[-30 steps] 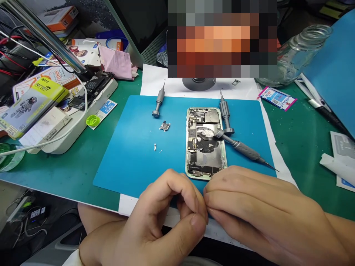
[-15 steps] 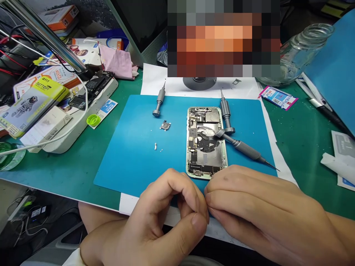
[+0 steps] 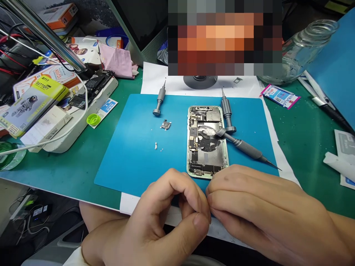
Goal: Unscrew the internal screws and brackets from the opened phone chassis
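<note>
My left hand [image 3: 174,218] is pinched closed, thumb against the fingertips, over the near edge of the blue mat [image 3: 133,159]. Fingertip to fingertip with it, my right hand [image 3: 257,207] is closed too; whatever either holds, if anything, is hidden. Just beyond them lies an opened smartphone [image 3: 207,155] with its inner parts bare. One grey screwdriver [image 3: 245,147] rests with its cap end on the phone's right edge, and a second screwdriver [image 3: 226,111] lies beside it. A third screwdriver [image 3: 159,99], a small shield-like metal part [image 3: 165,125] and a tiny metal bracket [image 3: 155,146] lie to the left.
Battery boxes [image 3: 36,105] and a white power strip [image 3: 97,99] crowd the left. At the right are a glass jar [image 3: 305,51], a small sachet [image 3: 280,96] and tweezers [image 3: 318,96]. A round black stand base [image 3: 200,83] is behind the mat; a pixelated patch covers what is above it.
Both hands keep the same closed pose, fingertips together. The whole view has shifted very slightly; the phone, screwdrivers and small parts stay where they were on the mat.
</note>
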Available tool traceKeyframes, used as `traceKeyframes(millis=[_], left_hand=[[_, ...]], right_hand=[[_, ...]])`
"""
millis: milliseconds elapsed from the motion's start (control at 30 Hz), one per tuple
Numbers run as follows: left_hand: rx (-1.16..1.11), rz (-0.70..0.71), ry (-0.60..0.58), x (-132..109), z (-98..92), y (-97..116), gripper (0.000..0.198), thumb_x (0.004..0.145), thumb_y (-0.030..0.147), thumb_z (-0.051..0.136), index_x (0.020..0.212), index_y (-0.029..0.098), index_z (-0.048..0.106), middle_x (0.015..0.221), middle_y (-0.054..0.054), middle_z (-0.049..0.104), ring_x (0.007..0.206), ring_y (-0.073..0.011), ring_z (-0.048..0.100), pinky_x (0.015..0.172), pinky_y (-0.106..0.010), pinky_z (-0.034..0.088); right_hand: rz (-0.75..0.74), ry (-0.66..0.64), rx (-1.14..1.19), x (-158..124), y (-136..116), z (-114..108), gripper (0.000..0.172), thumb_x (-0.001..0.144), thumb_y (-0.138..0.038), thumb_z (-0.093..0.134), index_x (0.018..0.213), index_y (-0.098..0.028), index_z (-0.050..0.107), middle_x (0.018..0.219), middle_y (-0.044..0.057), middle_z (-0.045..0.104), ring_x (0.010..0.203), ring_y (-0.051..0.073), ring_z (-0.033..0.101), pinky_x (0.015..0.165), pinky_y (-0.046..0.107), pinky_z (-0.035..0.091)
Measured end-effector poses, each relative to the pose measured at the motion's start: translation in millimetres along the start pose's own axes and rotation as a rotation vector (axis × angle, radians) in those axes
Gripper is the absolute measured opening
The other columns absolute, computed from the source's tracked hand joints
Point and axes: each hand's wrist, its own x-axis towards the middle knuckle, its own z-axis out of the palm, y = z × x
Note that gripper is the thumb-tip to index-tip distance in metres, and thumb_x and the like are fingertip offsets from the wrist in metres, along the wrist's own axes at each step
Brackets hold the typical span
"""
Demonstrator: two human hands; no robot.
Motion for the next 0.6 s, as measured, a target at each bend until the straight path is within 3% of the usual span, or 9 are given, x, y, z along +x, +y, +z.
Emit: traceKeyframes(millis=[600], left_hand=[[-0.046,0.022,-0.008,3.1,3.0,-5.0,0.011,0.104,0.027,0.064,0.100,0.024,0.054,0.086,-0.001,0.057,0.073,-0.0109,0.048,0.068,-0.024,0.038]], right_hand=[[0.012,-0.008,0.012,-4.9,-3.3,-1.5,0.025,0.105,-0.013,0.049,0.090,-0.018,0.068,0.081,0.003,0.068,0.075,0.015,0.061,0.071,0.026,0.052]])
